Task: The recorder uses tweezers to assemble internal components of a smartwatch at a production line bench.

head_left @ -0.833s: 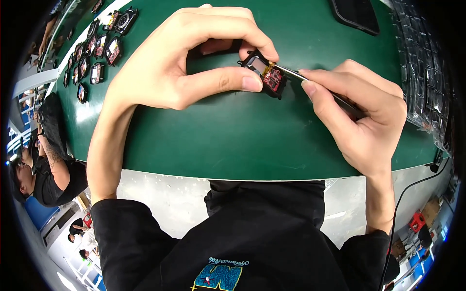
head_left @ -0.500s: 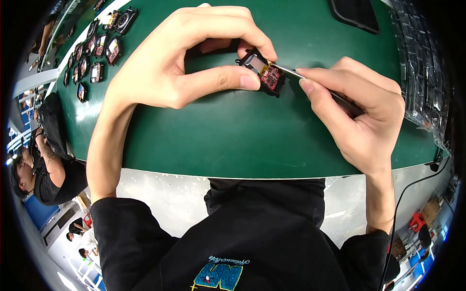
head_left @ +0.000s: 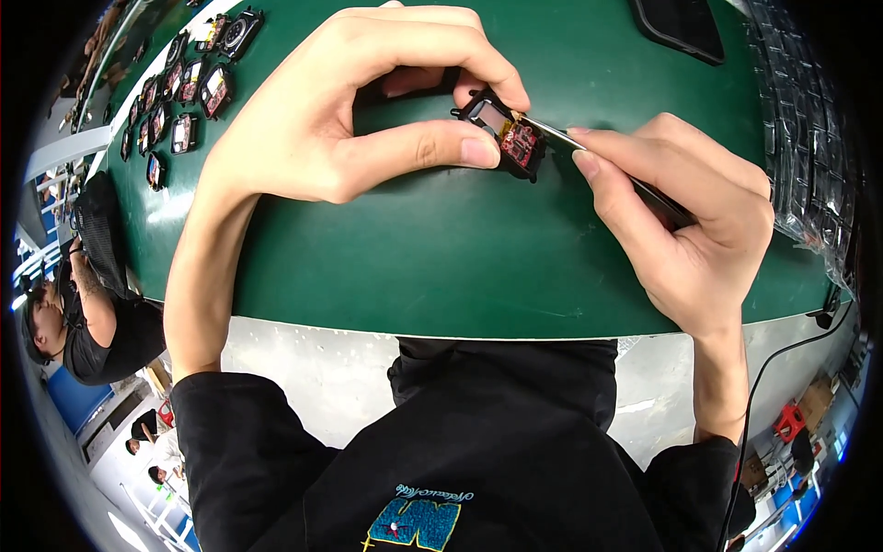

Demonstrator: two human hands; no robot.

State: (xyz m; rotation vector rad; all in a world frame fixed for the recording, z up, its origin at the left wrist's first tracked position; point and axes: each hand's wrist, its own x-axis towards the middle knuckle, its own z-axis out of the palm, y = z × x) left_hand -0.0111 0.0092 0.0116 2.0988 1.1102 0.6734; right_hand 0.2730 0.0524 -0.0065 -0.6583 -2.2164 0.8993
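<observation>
Shifting slightly rightward since the earlier frame, our right hand [head_left: 694,216] is carrying the slim metal tool [head_left: 552,134] with it, and the small black-framed module [head_left: 504,135] is drifting the same way with our left hand [head_left: 322,120]. Our whole view is moving a little too, so we cannot tell how much is the hands' own motion.

We are holding the module over the far middle of the green table [head_left: 441,248]; whether its underside is touching the surface, we cannot tell. Our left hand is pinching it between thumb and forefinger, the remaining fingers curling behind and partly hiding. The module is lying at a slant, its grey panel [head_left: 489,115] facing us on the left and its red circuit board [head_left: 521,147] showing on the right, with a bit of yellow between them.

Our right hand is pinching the tool between thumb and forefinger, the other fingers folding in. The tool is pointing left and away from us, its tip meeting the module's far right edge, close beside our left forefinger.

On the far left, a cluster of similar modules [head_left: 189,81] is resting on the table. A black phone-like slab [head_left: 679,28] is lying on the far right, and clear plastic packaging [head_left: 809,138] is running along the right side. Beyond the left edge, a co-worker [head_left: 120,345] in black is sitting.
</observation>
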